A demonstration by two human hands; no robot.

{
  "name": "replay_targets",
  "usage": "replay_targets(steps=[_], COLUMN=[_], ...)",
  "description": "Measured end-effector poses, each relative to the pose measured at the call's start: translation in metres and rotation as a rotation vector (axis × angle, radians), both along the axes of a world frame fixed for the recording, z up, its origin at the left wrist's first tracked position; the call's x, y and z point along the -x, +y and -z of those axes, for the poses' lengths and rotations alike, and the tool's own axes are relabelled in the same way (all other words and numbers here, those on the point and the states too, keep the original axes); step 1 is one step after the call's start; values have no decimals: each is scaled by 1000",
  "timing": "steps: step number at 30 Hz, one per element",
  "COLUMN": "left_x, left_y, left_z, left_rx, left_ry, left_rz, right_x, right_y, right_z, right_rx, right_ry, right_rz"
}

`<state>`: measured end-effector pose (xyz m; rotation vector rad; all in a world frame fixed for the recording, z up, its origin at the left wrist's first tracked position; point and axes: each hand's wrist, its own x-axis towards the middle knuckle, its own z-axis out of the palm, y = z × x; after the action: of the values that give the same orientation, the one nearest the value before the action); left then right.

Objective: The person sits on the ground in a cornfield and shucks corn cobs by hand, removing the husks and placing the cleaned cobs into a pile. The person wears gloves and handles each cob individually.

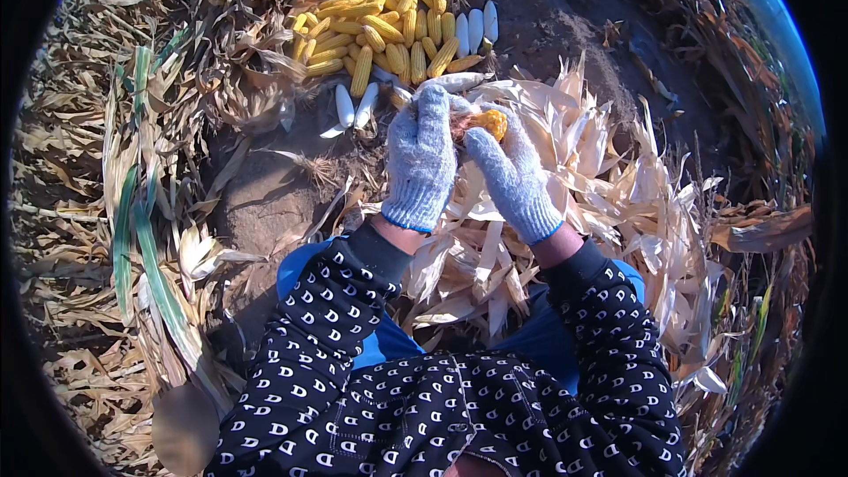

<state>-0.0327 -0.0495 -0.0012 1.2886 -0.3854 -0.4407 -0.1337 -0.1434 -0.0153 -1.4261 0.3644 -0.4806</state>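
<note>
Both my hands wear grey knit work gloves with blue cuff edges. Between the thumb and fingers of my right hand [513,169] is an ear of corn [491,123], its yellow kernels showing at one end. Reddish-brown corn silk [462,124] runs from the ear to my left hand [422,156], which is closed at that end; its fingertips are partly hidden. Just beyond the gloves lies a pale ear [457,81]. Farther off is a heap of bare yellow corn ears [377,23], with several white ears [476,30] along its right side.
Dry husks [483,258] are piled between my knees and to the right [636,212]. Two white ears [344,106] lie at the heap's near edge. Dry corn stalks and leaves [73,199] cover the left, with some green blades [156,278]. Bare soil [265,192] shows left of my hands.
</note>
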Motion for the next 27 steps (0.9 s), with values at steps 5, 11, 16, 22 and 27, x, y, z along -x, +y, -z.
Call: replay_targets(steps=[5,11,16,22,27], left_x=[3,-2,-7,-49,-87], left_y=[-8,-9,-16,24,47], left_z=[-13,-18,-20,-54,-50], left_rx=[34,184,211,210,371], left_ry=[261,419,378,395,389], left_rz=[-141,-114,-217,-363,-278], right_x=[-10,-16,-17,-10,23], right_y=[-5,1,-8,-80,-121], right_z=[31,12,15,21,23], right_rx=[-791,-290,-405,-859,-636], right_ry=[-220,-21,-27,-308,-400], right_rz=[156,133,98,445,549])
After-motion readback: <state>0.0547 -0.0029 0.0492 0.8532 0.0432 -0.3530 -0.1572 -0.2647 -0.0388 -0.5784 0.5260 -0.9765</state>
